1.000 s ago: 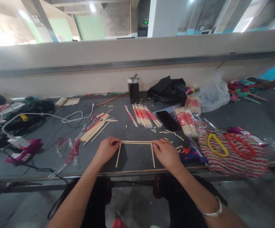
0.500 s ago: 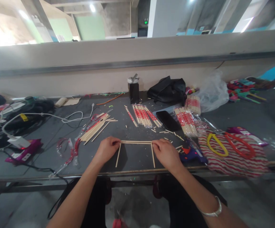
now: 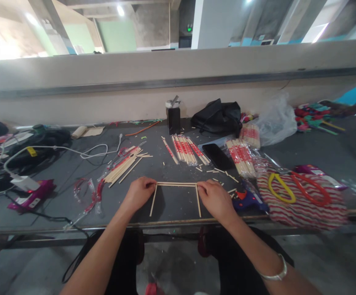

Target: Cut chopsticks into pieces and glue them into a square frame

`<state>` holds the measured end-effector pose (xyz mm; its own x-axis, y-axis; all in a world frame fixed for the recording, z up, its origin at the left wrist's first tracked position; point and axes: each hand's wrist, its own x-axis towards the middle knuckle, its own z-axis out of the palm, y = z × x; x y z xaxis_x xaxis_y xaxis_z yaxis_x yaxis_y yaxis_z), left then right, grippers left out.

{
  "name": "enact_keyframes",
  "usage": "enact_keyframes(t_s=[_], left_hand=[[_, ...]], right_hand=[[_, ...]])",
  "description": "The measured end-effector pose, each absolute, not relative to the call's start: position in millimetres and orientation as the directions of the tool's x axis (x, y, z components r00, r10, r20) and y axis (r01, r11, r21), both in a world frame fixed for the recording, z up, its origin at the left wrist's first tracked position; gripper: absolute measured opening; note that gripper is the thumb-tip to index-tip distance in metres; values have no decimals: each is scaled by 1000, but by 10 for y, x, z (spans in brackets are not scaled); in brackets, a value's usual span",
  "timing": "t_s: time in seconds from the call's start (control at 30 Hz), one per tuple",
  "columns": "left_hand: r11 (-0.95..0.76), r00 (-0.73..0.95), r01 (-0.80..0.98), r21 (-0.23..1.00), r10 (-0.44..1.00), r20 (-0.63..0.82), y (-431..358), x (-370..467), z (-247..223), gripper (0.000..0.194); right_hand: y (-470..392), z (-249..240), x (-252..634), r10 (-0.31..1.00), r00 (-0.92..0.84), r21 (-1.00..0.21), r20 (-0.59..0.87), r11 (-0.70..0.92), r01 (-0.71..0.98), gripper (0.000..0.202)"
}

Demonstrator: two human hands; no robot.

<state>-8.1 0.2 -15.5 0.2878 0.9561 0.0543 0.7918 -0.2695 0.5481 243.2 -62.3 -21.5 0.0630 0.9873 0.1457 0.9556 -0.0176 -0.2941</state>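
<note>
A frame of thin wooden sticks [image 3: 176, 184] stands near the table's front edge, with two sticks running side by side across the back and one stick coming toward me from each end. My left hand [image 3: 140, 193] pinches its left back corner. At the right back corner, the fingertips of my right hand [image 3: 216, 198] are closed on the frame. Loose sticks [image 3: 123, 167] lie in a pile beyond my left hand. Wrapped chopsticks [image 3: 184, 149] with red print lie past the frame.
Right of my right hand are a blue glue gun [image 3: 250, 200], a striped cloth [image 3: 300, 205] and a black phone [image 3: 217, 156]. A purple power strip [image 3: 32, 196] with cables is at left. Behind stand a dark bottle [image 3: 174, 119] and black bag [image 3: 217, 116].
</note>
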Motion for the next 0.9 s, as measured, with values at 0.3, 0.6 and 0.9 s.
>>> enact_keyframes(t_s=[0.3, 0.6, 0.9], left_hand=[[-250, 273, 807, 534, 961, 38, -2, -69, -145, 28], [-265, 289, 800, 538, 957, 43, 5, -78, -151, 27], [-269, 292, 795, 543, 955, 45, 20, -90, -183, 27]], right_hand=[[-617, -227, 2435, 986, 57, -300, 154, -8, 954, 25], [-623, -224, 2439, 986, 65, -296, 156, -16, 955, 24], [-619, -217, 2438, 988, 61, -303, 143, -15, 953, 25]])
